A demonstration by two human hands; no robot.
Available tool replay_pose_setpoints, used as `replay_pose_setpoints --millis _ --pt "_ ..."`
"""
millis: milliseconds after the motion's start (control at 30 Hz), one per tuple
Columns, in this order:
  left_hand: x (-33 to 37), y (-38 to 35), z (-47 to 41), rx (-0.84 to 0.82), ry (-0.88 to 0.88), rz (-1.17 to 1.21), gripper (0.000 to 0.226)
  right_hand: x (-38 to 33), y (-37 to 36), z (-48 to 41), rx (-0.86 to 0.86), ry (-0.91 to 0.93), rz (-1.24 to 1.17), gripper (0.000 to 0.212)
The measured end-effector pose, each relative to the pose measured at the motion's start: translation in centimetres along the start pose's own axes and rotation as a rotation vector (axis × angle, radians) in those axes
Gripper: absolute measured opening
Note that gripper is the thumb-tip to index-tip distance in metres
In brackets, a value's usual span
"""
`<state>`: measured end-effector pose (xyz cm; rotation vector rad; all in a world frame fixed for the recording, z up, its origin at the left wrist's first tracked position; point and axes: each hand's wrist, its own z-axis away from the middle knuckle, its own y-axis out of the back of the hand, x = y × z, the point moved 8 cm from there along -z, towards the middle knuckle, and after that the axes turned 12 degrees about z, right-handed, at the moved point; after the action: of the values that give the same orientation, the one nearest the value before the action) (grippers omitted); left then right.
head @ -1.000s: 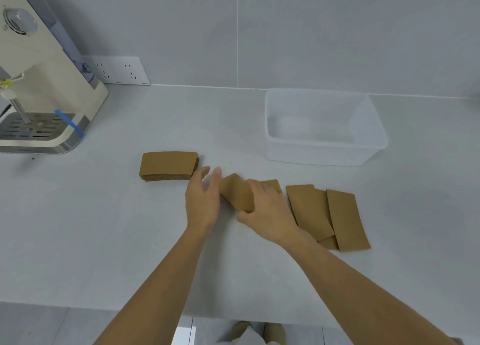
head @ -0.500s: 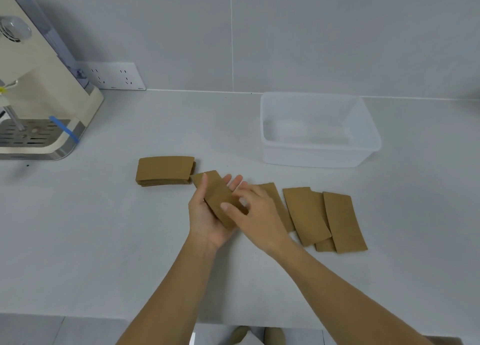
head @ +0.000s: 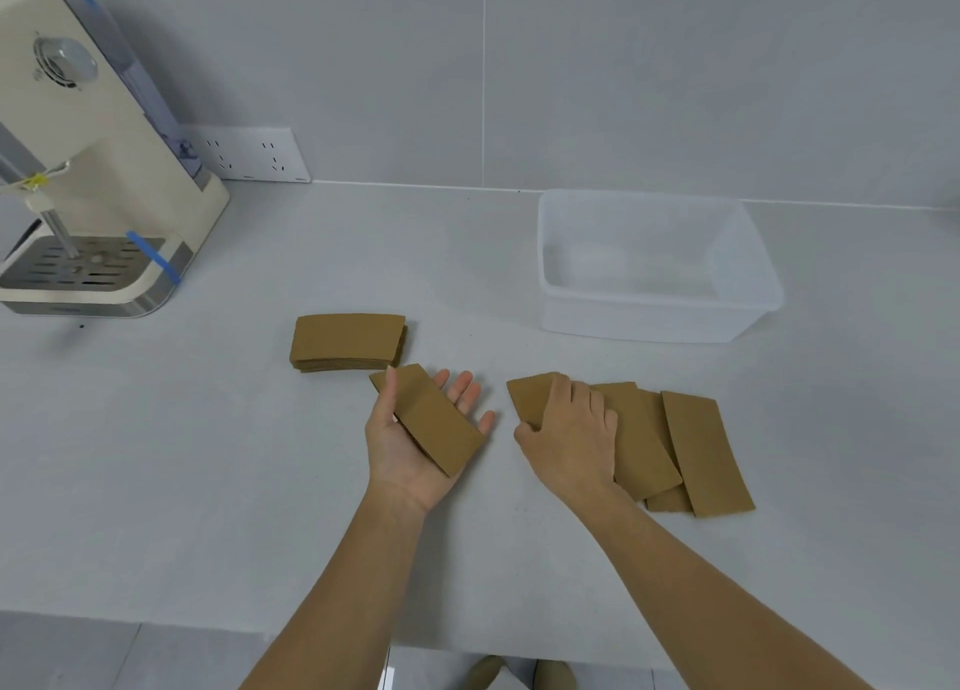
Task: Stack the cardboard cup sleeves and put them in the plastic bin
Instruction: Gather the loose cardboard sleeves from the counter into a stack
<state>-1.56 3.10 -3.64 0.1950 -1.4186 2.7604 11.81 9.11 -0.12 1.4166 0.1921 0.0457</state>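
Observation:
A flat brown cardboard sleeve (head: 432,419) lies across the upturned palm of my left hand (head: 410,445), thumb on its left edge, fingers spread. Just beyond it, a neat stack of sleeves (head: 347,342) sits on the counter. My right hand (head: 569,437) rests palm-down on the leftmost of several loose sleeves (head: 691,450) fanned out to the right, fingers curled over its edge. The clear plastic bin (head: 737,320) stands behind those loose sleeves, and I see nothing inside it.
A cream coffee machine (head: 88,180) with a metal drip tray stands at the far left against the wall. A white socket strip (head: 249,155) is on the wall beside it. The counter's front edge runs just below my forearms.
My hands have separated. The left hand now holds the sleeve alone on its open palm, and the right hand has moved right onto the loose sleeves. The camera has tilted down slightly.

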Motion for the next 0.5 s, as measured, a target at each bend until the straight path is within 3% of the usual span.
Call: replay_pose_setpoints --millis 133,333,500 --pt "-0.2 0.0 0.0 0.002 0.012 -0.021 0.067 0.2 0.6 -0.4 -0.085 -0.067 -0.298 0.055" --pt "-1.4 -0.6 0.1 -0.06 0.058 -0.12 0.075 -3.0 3.0 0.6 -0.065 0.052 -0.647 0.052" --pt "-3.3 -1.7 0.4 -0.174 0.156 -0.114 0.065 -5.6 3.2 1.8 -0.067 0.152 -0.649 0.049"
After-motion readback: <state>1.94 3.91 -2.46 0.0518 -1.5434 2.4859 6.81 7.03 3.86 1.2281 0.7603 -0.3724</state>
